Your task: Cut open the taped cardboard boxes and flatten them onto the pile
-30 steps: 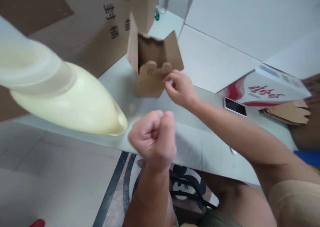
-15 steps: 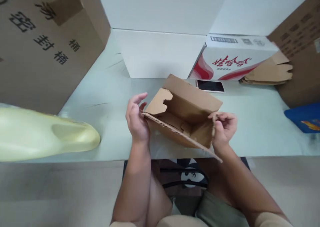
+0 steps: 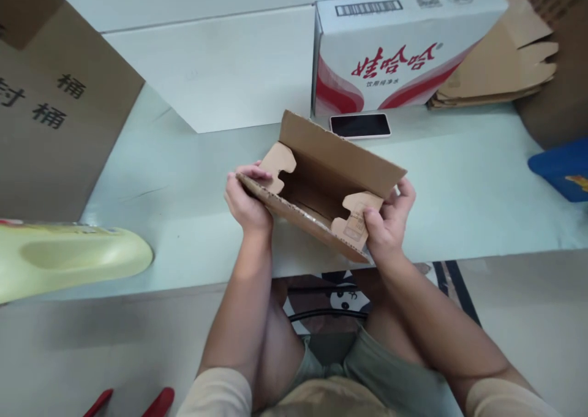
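Note:
A small brown cardboard box (image 3: 340,154) is held tilted over the front of the table, its top open. Its two long flaps stand up, while the notched short flaps fold inward at both ends. My left hand (image 3: 248,202) grips the left end, fingers resting on the left notched flap (image 3: 278,163). At the right end my right hand (image 3: 390,221) clasps the box, thumb on the right notched flap (image 3: 356,218), which carries a small printed label. Some of the right fingers are hidden behind the box.
Behind the box lies a phone (image 3: 361,125), near a white and red carton (image 3: 395,68) and a large white box (image 3: 220,74). Flattened cardboard pieces (image 3: 491,68) and a blue container (image 3: 563,169) are at right. Left are a big brown carton (image 3: 92,154) and a pale yellow bottle (image 3: 78,261).
The right notched flap has been folded inward over the opening, with my right thumb now on it. My left fingers have closed onto the left flap. The camera view has shifted.

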### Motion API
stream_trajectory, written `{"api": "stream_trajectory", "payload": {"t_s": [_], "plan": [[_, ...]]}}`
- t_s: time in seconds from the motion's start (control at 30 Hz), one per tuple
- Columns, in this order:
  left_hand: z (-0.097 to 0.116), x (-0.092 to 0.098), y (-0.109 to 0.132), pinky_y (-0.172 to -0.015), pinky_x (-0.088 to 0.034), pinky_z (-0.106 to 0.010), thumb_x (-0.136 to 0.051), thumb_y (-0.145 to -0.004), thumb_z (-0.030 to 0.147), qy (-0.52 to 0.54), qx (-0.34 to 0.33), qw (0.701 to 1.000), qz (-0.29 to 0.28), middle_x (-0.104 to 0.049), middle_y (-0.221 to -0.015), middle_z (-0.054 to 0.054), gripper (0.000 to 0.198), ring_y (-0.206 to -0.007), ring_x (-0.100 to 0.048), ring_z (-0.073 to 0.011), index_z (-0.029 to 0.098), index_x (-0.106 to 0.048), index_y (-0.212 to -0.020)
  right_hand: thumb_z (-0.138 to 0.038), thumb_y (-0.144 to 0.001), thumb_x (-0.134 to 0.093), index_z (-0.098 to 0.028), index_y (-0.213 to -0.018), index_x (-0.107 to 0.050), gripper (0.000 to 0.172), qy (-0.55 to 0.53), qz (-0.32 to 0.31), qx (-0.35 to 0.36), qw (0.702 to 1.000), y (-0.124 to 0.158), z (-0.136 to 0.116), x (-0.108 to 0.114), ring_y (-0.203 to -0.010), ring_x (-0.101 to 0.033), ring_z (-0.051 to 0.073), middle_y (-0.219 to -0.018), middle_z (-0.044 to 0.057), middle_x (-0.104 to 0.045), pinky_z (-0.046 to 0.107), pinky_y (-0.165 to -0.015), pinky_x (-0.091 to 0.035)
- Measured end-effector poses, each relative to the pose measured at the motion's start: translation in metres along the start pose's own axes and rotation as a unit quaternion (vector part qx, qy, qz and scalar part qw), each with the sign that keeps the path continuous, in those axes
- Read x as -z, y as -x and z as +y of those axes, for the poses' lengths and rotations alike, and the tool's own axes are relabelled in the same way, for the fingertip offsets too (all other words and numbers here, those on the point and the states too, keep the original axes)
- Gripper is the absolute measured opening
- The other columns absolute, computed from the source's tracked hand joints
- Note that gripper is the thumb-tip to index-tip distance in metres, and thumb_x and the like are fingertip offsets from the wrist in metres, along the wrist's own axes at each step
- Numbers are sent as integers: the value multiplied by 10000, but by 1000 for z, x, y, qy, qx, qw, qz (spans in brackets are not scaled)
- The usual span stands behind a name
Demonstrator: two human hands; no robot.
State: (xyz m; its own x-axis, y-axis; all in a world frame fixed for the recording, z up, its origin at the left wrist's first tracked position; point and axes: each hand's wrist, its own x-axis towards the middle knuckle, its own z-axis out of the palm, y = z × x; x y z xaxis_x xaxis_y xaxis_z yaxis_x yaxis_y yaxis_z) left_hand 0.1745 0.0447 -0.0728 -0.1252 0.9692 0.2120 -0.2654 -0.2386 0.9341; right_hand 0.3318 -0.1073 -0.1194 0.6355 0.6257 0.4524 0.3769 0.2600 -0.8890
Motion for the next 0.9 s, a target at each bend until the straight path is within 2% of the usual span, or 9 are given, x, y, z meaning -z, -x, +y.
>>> {"api": "stream_trajectory", "payload": {"t_s": [0.1, 0.2, 0.37, 0.53, 0.63, 0.73, 0.9], "plan": [[-3, -4, 4, -1018, -538, -335, -445, -1003, 558, -34, -29, 999, 8, -628, -650, -12, 486, -889, -718, -174, 223, -619, -697, -566, -954, -558, -331, -1409, -374, 544, -5, -7, -12, 1000, 5, 2, 2, -1102, -656, 263, -1235, 90, -595, 454, -944, -574], [-2, -4, 5, -971, -556, -319, -429, -1012, 533, -52, -36, 998, 6, -646, -672, -17, 488, -871, -717, -164, 216, -621, -694, -534, -970, -557, -335, -1380, -438, 471, -7, -11, -6, 1000, 9, 1, 3, -1036, -657, 249, -1172, 72, -617, 442, -919, -575], [2, -10, 7, -948, -573, -327, -446, -1002, 669, -70, -30, 997, 14, -655, -684, -27, 570, -877, -721, -175, 216, -604, -694, -461, -994, -572, -345, -1339, -551, 365, -31, -13, 9, 999, 8, -5, 3, -1054, -654, 230, -1204, 57, -655, 409, -940, -557], [0, -21, 12, -916, -580, -342, -456, -935, 839, -61, -38, 997, 42, -644, -692, -32, 689, -830, -696, -179, 212, -589, -682, -591, -955, -582, -301, -1250, -592, 413, -25, 7, 17, 1000, 4, -15, 6, -1036, -665, 253, -1124, 75, -681, 423, -932, -561], [-3, -24, 12, -916, -579, -351, -481, -913, 858, -45, -32, 998, 15, -634, -706, -32, 683, -864, -692, -194, 216, -613, -722, -644, -930, -566, -291, -1239, -580, 470, 20, 10, -1, 1000, 4, -15, 10, -1077, -668, 282, -1114, 91, -682, 460, -955, -560], [-4, -22, 10, -911, -578, -352, -544, -896, 841, -40, -35, 998, -24, -629, -733, -31, 643, -908, -687, -207, 221, -623, -741, -617, -932, -559, -300, -1245, -575, 446, 17, 21, 13, 1000, 5, -9, 12, -1065, -674, 275, -1076, 78, -676, 457, -952, -561], [-3, -10, 7, -964, -571, -363, -577, -922, 785, -53, -40, 997, -44, -612, -746, -27, 591, -921, -681, -205, 219, -651, -770, -612, -924, -538, -309, -1249, -564, 446, 18, 11, -10, 1000, 0, -7, 2, -1040, -690, 270, -1151, 85, -678, 467, -927, -586]]}}
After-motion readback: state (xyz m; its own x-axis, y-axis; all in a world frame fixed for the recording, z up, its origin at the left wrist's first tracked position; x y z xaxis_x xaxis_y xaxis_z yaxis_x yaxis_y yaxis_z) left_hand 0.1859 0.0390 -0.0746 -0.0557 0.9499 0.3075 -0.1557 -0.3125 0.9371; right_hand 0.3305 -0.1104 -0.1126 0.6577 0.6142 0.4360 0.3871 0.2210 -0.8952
